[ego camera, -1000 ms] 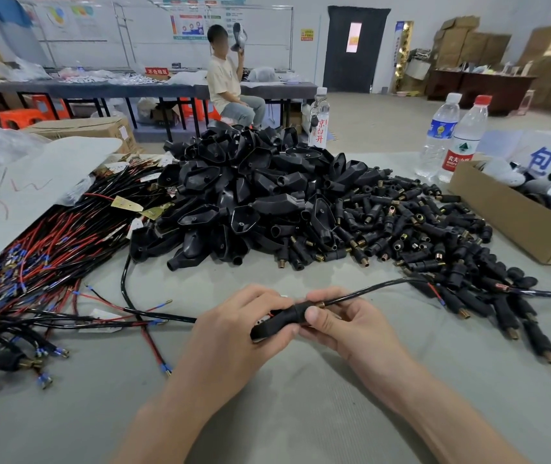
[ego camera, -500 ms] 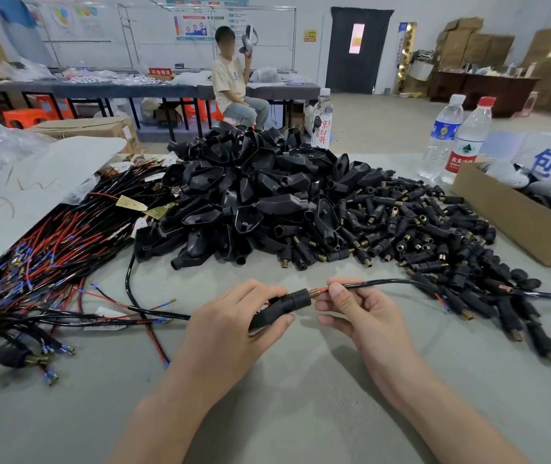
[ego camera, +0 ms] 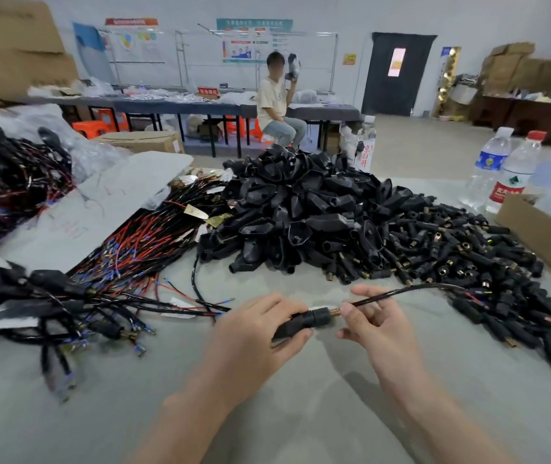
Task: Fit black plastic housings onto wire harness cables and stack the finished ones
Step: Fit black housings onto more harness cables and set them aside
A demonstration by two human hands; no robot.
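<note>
At lower centre the left hand (ego camera: 254,333) grips a black housing (ego camera: 305,324), the right hand (ego camera: 379,329) pinches its cable (ego camera: 401,291), and heaps of loose housings (ego camera: 300,212) and unfitted cables (ego camera: 140,249) suggest much work left.

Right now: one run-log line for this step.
left hand: grips black housing | right hand: pinches cable | brass tip: exposed at housing mouth

Setting: small assembly workshop in a factory-type hall. Evidence:
- Loose heap of black moulded plastic housings (ego camera: 300,212) piled on a grey cloth-covered worktable (ego camera: 32,430).
- Bundles of red and black wire harness cables (ego camera: 133,249) just beside the heap.
- Stacked brown cardboard cartons (ego camera: 515,68) against the far wall.
- Printed notice posters (ego camera: 254,41) on the white wall.
- Second person (ego camera: 275,102) seated at a long dark bench (ego camera: 180,107) strewn with parts.
</note>
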